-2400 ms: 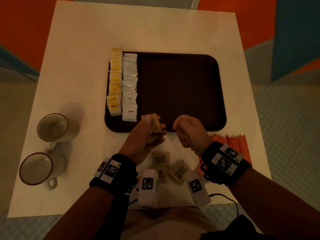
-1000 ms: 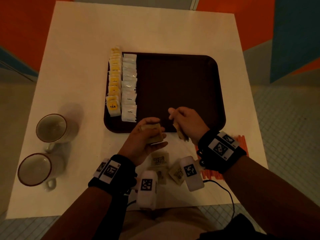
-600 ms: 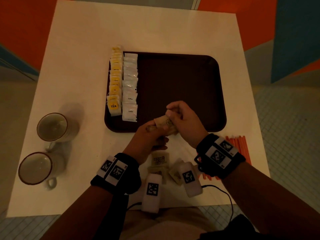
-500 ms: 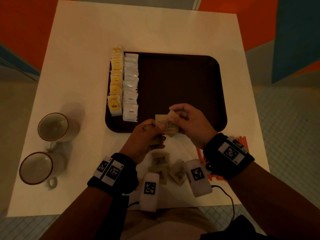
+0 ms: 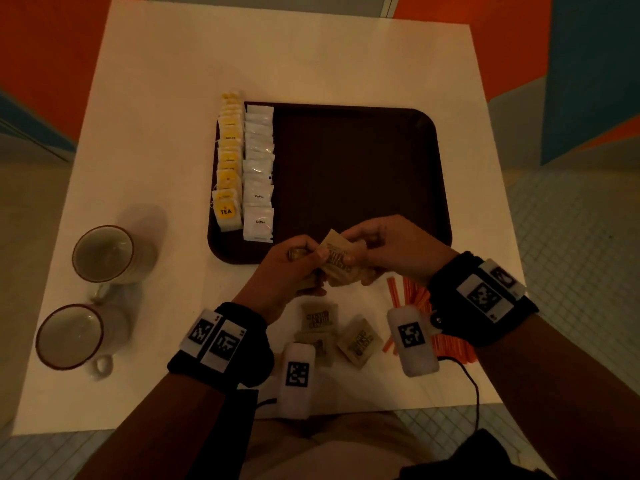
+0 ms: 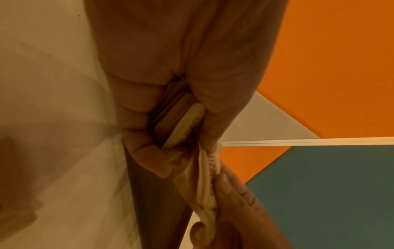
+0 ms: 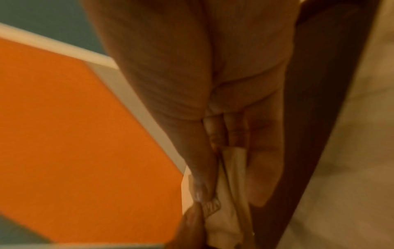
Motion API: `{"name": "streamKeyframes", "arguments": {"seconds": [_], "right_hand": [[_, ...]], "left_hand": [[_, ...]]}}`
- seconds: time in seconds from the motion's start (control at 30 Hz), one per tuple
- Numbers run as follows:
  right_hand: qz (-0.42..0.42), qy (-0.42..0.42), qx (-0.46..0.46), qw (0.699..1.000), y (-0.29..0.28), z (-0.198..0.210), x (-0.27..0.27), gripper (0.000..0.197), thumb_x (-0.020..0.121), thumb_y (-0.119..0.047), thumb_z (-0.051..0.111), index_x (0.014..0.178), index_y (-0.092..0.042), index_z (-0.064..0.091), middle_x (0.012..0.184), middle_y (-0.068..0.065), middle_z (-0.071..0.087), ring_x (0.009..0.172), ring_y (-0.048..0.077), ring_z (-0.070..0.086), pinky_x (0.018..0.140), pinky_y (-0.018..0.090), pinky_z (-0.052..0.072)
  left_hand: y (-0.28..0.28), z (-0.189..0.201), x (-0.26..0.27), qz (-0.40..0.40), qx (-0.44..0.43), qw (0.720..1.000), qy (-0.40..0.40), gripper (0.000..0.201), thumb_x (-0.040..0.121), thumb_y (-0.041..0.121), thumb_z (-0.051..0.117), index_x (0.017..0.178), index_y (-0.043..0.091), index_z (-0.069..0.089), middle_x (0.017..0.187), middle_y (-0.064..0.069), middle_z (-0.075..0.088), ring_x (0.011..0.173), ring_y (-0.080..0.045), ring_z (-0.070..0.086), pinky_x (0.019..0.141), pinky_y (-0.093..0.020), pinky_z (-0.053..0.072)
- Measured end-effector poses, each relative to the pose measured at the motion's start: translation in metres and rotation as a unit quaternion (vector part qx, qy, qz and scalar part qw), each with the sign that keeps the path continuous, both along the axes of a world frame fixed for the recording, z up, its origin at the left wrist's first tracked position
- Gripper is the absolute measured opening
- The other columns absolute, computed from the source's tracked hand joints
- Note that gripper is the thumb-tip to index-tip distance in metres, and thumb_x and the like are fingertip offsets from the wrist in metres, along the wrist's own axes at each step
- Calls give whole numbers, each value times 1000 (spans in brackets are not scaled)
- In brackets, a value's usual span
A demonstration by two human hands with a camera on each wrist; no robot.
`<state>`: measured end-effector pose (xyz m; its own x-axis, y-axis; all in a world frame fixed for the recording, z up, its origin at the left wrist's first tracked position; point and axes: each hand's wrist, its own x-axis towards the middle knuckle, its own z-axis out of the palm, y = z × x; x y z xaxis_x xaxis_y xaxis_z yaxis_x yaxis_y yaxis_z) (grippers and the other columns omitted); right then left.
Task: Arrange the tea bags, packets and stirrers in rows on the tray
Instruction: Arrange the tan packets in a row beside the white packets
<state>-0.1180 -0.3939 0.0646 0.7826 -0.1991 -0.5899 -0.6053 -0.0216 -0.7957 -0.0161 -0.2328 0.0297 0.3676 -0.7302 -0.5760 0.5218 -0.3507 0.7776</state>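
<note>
Brown sugar packets [image 5: 341,263] are held as a small stack just over the near rim of the tray [image 5: 363,161], between both hands. The left hand [image 5: 287,268] curls round the stack; the right hand [image 5: 391,251] pinches the top packet's edge with thumb and fingertips. Judgement: peel off one packet only, keep the left grip firm so the rest do not slip, and start a third row on the tray just right of the white coffee packets [image 5: 259,174], matching their spacing and that of the tea bags [image 5: 228,161]. More brown packets [image 5: 332,330] and orange stirrers [image 5: 412,299] wait on the tabletop [image 5: 166,98] near of the tray; two mugs [image 5: 86,292] stand to its left.
</note>
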Motion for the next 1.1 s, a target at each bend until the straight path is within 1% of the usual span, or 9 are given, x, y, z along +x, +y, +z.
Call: {"name": "streamKeyframes", "arguments": {"seconds": [0.07, 0.23, 0.37, 0.47, 0.6, 0.73, 0.93, 1.03, 1.1], "right_hand": [[29, 2, -44, 999, 2, 1, 4, 20, 85, -10, 63, 104, -17, 64, 96, 6, 69, 77, 16, 70, 61, 29, 59], [-106, -43, 46, 992, 8, 3, 9, 20, 87, -7, 60, 107, -5, 55, 102, 16, 67, 85, 28, 68, 61, 38, 59], [-159, -47, 59, 984, 17, -1, 15, 17, 92, -14, 52, 107, -5, 53, 98, 9, 66, 86, 23, 66, 67, 39, 58], [-255, -86, 47, 962, 16, -6, 16, 13, 93, -15, 51, 102, -6, 55, 100, 5, 66, 94, 21, 65, 80, 39, 56], [-365, -132, 46, 920, 2, -8, 12, 6, 89, -10, 57, 90, -16, 55, 88, -1, 71, 83, 14, 68, 73, 32, 52], [-301, -146, 104, 936, -1, -5, 4, 43, 88, 1, 54, 117, -29, 47, 98, 3, 64, 89, 21, 67, 65, 31, 56], [-304, -112, 115, 939, 4, -11, -2, 13, 92, -8, 50, 100, -12, 59, 99, 8, 67, 96, 23, 66, 74, 32, 56], [-278, -81, 65, 955, 8, -15, -5, 10, 90, -14, 54, 95, -12, 62, 99, 2, 69, 97, 16, 63, 85, 32, 47], [-252, -67, 80, 962, 13, -15, -3, 8, 89, -11, 55, 90, -14, 63, 110, -1, 65, 107, 15, 58, 91, 36, 43]], "left_hand": [[0, 0, -2, 12, -4, 1000, 8, 15, 91, 18, 55, 77, 16, 59, 84, -11, 65, 68, -17, 62, 63, -29, 55], [1, 1, -4, 37, -17, 998, 38, 6, 86, 9, 60, 82, 13, 60, 79, -9, 61, 71, -19, 60, 65, -31, 57], [0, 2, -3, 37, -28, 998, 44, 8, 89, 10, 56, 82, 13, 59, 76, -7, 62, 69, -15, 62, 65, -30, 57], [0, 0, 0, 60, -27, 997, 44, 13, 91, 11, 54, 79, 15, 57, 75, -2, 64, 71, -14, 62, 67, -30, 56], [2, -4, 1, 83, -16, 996, 30, 14, 92, 13, 54, 79, 17, 57, 81, -1, 66, 74, -15, 63, 68, -30, 57], [3, -5, 1, 87, -13, 996, 29, 14, 92, 14, 54, 79, 18, 58, 85, -5, 63, 76, -16, 61, 70, -31, 57], [4, -6, 2, 99, -15, 995, 23, 13, 92, 12, 52, 82, 17, 57, 81, -6, 60, 75, -16, 60, 65, -28, 56], [4, -8, 4, 92, -10, 996, 10, 13, 92, 11, 53, 81, 16, 58, 78, -7, 59, 73, -16, 59, 64, -28, 56], [4, -7, 4, 71, -10, 997, 1, 13, 92, 10, 53, 81, 15, 57, 79, -8, 59, 72, -17, 59, 63, -27, 56]]}}
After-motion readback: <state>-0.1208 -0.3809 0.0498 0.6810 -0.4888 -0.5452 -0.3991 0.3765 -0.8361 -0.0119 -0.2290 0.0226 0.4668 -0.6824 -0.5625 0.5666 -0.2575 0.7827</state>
